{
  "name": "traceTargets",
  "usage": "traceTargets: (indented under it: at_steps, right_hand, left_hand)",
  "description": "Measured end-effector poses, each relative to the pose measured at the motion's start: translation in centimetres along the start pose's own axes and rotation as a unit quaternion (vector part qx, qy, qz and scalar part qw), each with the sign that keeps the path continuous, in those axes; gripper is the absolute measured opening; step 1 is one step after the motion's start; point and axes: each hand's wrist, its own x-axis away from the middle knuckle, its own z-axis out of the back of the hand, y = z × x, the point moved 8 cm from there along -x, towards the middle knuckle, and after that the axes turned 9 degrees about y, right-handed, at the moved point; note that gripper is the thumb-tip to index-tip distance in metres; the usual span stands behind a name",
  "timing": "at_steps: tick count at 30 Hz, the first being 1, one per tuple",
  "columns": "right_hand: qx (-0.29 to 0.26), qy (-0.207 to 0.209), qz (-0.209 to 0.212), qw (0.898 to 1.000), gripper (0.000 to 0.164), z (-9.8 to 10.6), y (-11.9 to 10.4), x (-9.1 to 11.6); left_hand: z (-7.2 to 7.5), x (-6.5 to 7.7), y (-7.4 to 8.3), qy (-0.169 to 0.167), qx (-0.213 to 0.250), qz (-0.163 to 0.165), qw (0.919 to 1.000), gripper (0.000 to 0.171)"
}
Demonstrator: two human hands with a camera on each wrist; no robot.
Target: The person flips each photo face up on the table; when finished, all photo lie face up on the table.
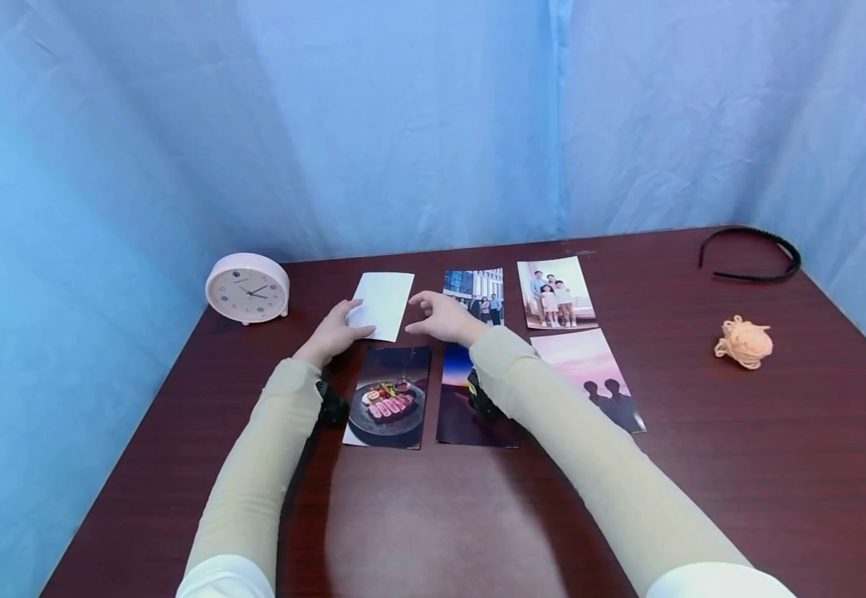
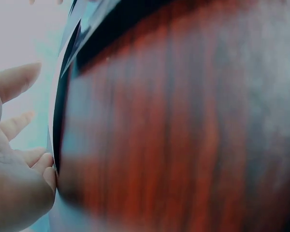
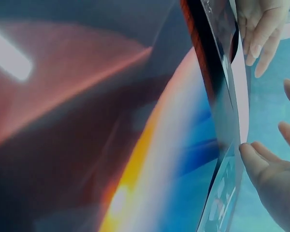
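A blank white sheet [image 1: 382,307], as small as the photos around it, lies at the back left of the photo layout. My left hand [image 1: 334,332] rests at its left edge, thumb and fingers spread over that side. To the sheet's right, my right hand [image 1: 443,317] hovers with thumb and fingers parted, and nothing is between them. It overlaps the photo of people before a building [image 1: 475,286]. Below the sheet lies a steak photo [image 1: 388,399]. The right forearm partly hides a sunset photo [image 1: 458,415]. In the right wrist view, the right fingertips [image 3: 246,149] are close to the white sheet's edge.
A white clock [image 1: 248,288] stands at the back left. Right of the hands lie a family photo [image 1: 556,292] and a photo of two silhouettes [image 1: 589,370]. Farther right are a ball of peach yarn [image 1: 745,342] and a black headband [image 1: 757,277]. Blue curtains [image 1: 418,124] border the table.
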Motion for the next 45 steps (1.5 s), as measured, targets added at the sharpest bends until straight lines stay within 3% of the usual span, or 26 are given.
traceTargets:
  at_steps: [5, 16, 28, 36, 45]
  right_hand:
    - [-0.018, -0.012, -0.010, 1.000, 0.055, -0.3, 0.4, -0.1]
    - [0.002, -0.017, -0.015, 1.000, 0.054, -0.9, 0.7, -0.4]
    - [0.002, -0.030, -0.012, 0.999, 0.055, -1.4, 0.0, 0.1]
    - [-0.013, -0.042, -0.020, 0.999, 0.055, -2.0, 0.2, 0.1]
    - [-0.026, -0.054, -0.016, 0.998, 0.054, -2.2, 0.1, 0.2]
  left_hand:
    - [-0.3, 0.1, -0.1, -0.009, -0.015, 0.000, 0.9998, 0.070]
    - [-1.2, 0.2, 0.1, -0.033, -0.044, -0.022, 0.9982, 0.070]
    - [-1.1, 0.1, 0.2, -0.006, -0.065, -0.015, 0.9977, 0.076]
    - [-1.1, 0.3, 0.7, -0.015, -0.057, -0.036, 0.9976, 0.073]
    - [-1.2, 0.4, 1.3, -0.026, -0.103, -0.081, 0.9910, 0.071]
